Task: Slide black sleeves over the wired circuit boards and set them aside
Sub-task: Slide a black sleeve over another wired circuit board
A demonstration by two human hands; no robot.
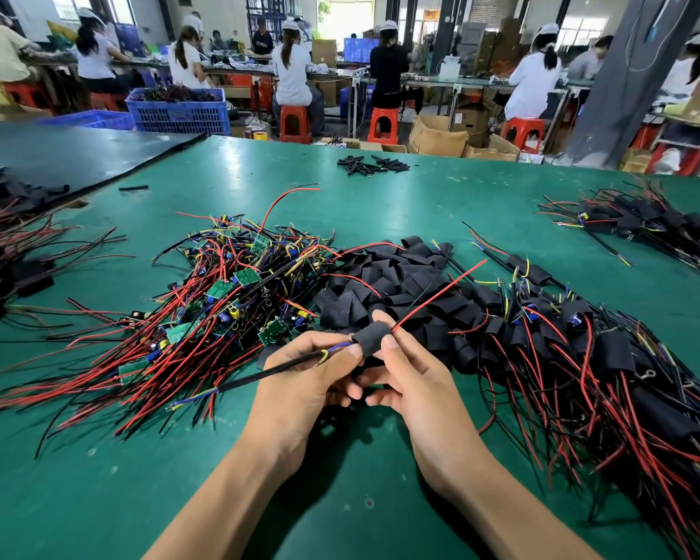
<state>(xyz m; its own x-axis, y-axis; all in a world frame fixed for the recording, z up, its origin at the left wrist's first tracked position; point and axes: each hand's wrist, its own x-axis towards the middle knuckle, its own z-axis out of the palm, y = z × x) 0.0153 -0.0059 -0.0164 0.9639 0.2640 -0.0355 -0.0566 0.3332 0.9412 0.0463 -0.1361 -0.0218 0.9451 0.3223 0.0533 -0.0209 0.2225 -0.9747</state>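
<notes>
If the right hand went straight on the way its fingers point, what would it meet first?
Past the sleeve it pinches, the right hand would probably meet the sleeve pile just ahead; depth is unclear.

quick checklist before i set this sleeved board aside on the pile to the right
1. Grip: ok, left hand and right hand both pinch the sleeve.
2. Board covered: ok, no green shows.
3. Right end: red wire comes out, ok.
4. Left end: black cable comes out, ok.
5. Board centred inside: cannot tell.
6. Drop spot: finished pile lies to the right, ok.
</notes>
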